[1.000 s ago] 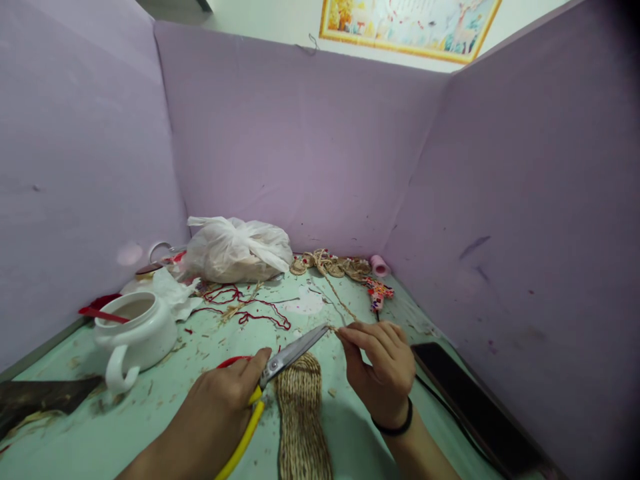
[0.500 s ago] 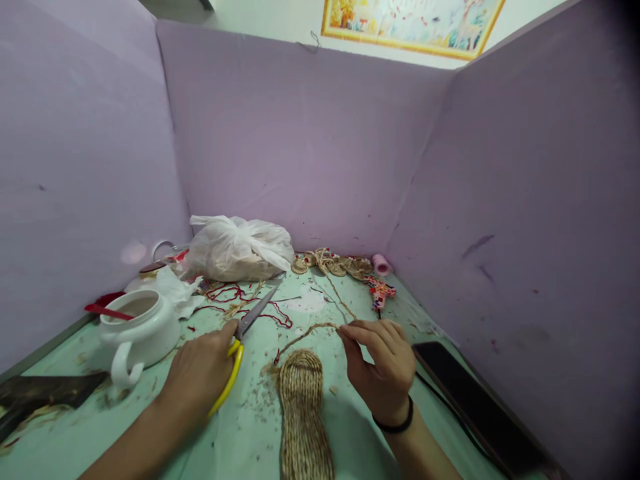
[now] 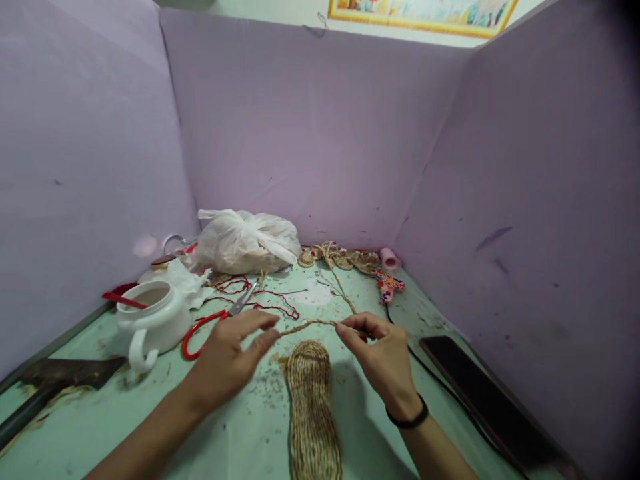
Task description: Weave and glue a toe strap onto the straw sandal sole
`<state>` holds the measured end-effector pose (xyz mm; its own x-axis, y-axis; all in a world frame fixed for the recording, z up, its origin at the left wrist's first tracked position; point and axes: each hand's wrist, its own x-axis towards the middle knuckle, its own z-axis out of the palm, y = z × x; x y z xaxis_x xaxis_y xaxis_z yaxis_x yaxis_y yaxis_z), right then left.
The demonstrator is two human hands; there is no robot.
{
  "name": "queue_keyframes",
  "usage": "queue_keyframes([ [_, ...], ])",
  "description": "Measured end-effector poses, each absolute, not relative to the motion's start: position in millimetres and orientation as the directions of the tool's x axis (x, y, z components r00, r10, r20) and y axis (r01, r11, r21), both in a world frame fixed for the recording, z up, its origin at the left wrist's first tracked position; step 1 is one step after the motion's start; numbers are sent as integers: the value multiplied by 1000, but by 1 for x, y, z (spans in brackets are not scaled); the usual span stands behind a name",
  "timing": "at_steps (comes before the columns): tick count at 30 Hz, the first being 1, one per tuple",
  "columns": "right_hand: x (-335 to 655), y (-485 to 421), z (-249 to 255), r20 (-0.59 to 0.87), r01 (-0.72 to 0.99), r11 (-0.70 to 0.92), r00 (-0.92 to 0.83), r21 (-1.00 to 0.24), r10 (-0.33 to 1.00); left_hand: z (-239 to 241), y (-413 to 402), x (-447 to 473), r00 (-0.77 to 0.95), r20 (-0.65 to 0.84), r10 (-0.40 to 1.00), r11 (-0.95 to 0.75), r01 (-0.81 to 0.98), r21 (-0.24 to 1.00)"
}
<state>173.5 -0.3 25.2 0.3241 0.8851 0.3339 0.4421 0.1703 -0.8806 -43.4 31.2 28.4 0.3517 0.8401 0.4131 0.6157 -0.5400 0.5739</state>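
A woven straw sole lies lengthwise on the green table between my hands. A braided straw cord runs from its top end to my right hand, which pinches the cord between thumb and forefinger. My left hand hovers with fingers spread, its fingertips near the cord's left part, holding nothing. The scissors with red and yellow handles lie on the table just behind my left hand.
A white teapot stands at the left, a knotted plastic bag behind it. Red thread, straw pieces, a pink spool and a dark phone lie about. Purple boards wall in the table.
My left hand has laid the scissors down on the table at the left and come back empty toward the cord. My right hand keeps its pinch on the cord.
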Motion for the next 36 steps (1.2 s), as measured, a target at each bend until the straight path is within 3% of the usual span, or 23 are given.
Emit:
queue_keyframes([
  [4, 172, 0, 29, 78, 241, 42, 142, -969, 987, 26, 18, -30, 473, 376, 797, -599, 541, 590],
  [10, 171, 0, 26, -69, 90, -53, -186, -995, 980, 18, 23, -24, 512, 140, 848, -401, 446, 800],
  [16, 163, -3, 25, -22, 122, 18, -322, -992, 946, 16, 24, -22, 500, -21, 866, -123, 253, 960],
  [22, 157, -13, 18, 111, -195, 44, -350, -980, 930, 20, 21, -25, 591, -83, 802, 82, 28, 996],
  [24, 161, -14, 20, 96, -135, 44, -406, -990, 909, 21, 19, -23, 588, -117, 800, 114, 43, 993],
  [26, 165, -13, 25, 33, 28, 50, -448, -998, 893, 21, 16, -20, 558, -164, 814, 121, 113, 986],
  [31, 163, -13, 33, 36, 248, 148, -406, -957, 913, 24, 11, -8, 526, -144, 838, 15, 243, 970],
  [36, 171, -7, 31, -35, 278, 5, -141, -961, 989, 27, 25, -19, 490, 20, 872, -190, 301, 934],
])
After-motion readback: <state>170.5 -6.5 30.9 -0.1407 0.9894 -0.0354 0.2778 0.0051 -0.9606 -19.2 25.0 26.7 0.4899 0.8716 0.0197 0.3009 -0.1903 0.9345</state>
